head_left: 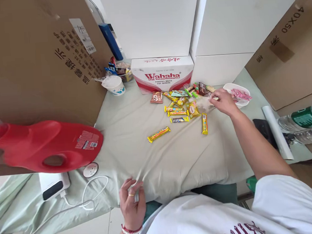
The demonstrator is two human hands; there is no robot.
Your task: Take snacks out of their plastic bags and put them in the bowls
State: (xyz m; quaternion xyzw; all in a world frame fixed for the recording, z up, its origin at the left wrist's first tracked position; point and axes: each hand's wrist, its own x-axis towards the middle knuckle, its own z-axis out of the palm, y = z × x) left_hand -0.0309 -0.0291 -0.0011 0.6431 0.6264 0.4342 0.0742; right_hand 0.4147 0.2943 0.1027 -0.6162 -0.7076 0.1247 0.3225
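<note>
At the front edge of the cloth, my left hand (132,204) rests with loosely bent fingers apart and nothing in them. My right hand (223,101) pinches a crumpled clear plastic bag (204,103) at the right of a heap of wrapped snacks. Just left of the bag lies a yellow snack packet (193,109). Below it is an upright-lying yellow snack bar (204,124); another yellow bar (159,134) lies apart at the left. A brown packet (156,97) sits at the heap's left end. Partly behind my right hand is a white dish (243,86) with pink packets.
Behind the snacks stands a Wahaha carton (163,73). A paper cup (113,85) is at the back left, near a tub of snacks (124,71). A red jug (53,145) and a white power bank (54,184) are left. Plastic bottles (305,117) lie right.
</note>
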